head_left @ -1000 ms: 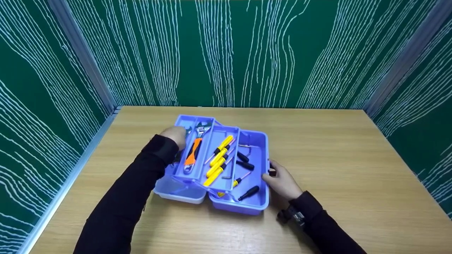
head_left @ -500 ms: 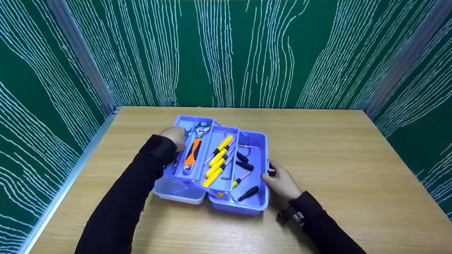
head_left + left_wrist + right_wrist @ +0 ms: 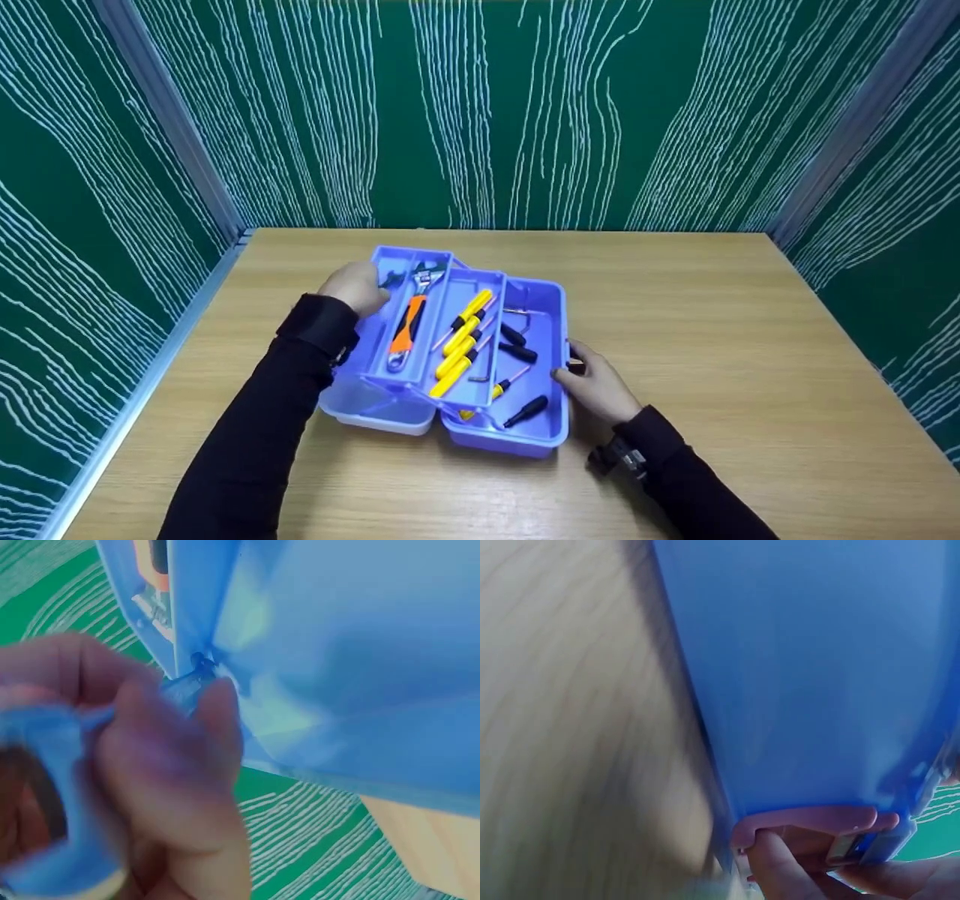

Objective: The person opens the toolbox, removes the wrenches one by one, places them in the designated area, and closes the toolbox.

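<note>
A lavender toolbox (image 3: 564, 420) stands unfolded with its trays spread. My left hand (image 3: 352, 288) is at the upper tray's left edge in the head view. It pinches a metal wrench, whose jaw end (image 3: 391, 280) shows past the fingers; its ring end (image 3: 64, 874) is close in the left wrist view. Beside it in the tray lies an orange-and-black adjustable wrench (image 3: 407, 324). My right hand (image 3: 600, 386) grips the box's right wall, thumb on the rim. In the right wrist view a finger hooks under the reddish latch (image 3: 817, 817).
Several yellow screwdrivers (image 3: 461, 358) lie in the middle tray. Black-handled tools (image 3: 526, 411) and another yellow screwdriver (image 3: 501, 389) are in the deep bin. The lid (image 3: 382, 420) lies open at the left on the wooden table (image 3: 720, 322). Green patterned walls (image 3: 409, 112) surround the table.
My left hand has shifted left, toward the tray's outer edge, and the wrench's jaw end has moved slightly left with it. My right hand keeps its hold on the box.
</note>
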The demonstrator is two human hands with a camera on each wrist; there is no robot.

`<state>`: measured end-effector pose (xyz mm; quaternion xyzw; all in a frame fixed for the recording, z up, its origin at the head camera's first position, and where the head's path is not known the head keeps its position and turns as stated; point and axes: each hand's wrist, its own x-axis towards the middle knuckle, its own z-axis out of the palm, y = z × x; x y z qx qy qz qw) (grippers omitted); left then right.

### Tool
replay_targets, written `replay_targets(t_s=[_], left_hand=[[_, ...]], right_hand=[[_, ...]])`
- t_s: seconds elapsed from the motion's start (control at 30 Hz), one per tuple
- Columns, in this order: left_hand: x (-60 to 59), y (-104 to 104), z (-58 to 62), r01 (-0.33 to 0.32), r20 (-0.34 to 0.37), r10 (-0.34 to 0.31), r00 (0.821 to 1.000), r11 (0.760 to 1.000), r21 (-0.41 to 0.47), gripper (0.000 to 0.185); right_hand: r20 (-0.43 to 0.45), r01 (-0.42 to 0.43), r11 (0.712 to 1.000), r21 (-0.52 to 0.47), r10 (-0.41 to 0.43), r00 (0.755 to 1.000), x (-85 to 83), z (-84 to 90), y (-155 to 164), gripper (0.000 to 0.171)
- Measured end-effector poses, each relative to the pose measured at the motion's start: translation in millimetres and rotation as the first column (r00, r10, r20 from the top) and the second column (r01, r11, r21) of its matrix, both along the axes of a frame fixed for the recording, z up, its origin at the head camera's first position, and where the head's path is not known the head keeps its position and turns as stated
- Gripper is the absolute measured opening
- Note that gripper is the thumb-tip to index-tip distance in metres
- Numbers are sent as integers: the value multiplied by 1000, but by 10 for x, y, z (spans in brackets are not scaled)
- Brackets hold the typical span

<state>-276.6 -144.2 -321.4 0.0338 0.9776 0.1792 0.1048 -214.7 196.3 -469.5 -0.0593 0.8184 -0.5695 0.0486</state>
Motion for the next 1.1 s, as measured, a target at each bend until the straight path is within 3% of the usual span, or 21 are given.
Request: replay_targets(t_s=[0.2,0.37,0.6,0.8,0.83,1.0,1.1], left_hand=[[31,-27,-42,12,-97,-8,995,999,37,19],[99,6,-43,26,-217,-10,976,997,73,22],[310,273,-9,50,-329,39,944,965,257,33],[573,614,-95,173,-427,15,904,901,399,33],[616,670,-116,194,-426,2,905,889,415,34],[807,933,-264,307,-456,-98,884,858,411,39],[895,1074,-391,365,-504,-143,852,852,374,39]], right_hand=[[15,49,998,-45,-48,999,14,11,8,64],[25,75,991,-111,-72,997,23,99,39,65],[-39,133,985,-113,-138,990,61,342,38,57],[-104,125,965,-229,-152,983,104,539,-105,43],[-113,110,961,-254,-142,983,112,568,-142,41],[-141,7,952,-306,-52,989,144,674,-325,33],[-140,-57,948,-312,14,990,155,703,-421,32]])
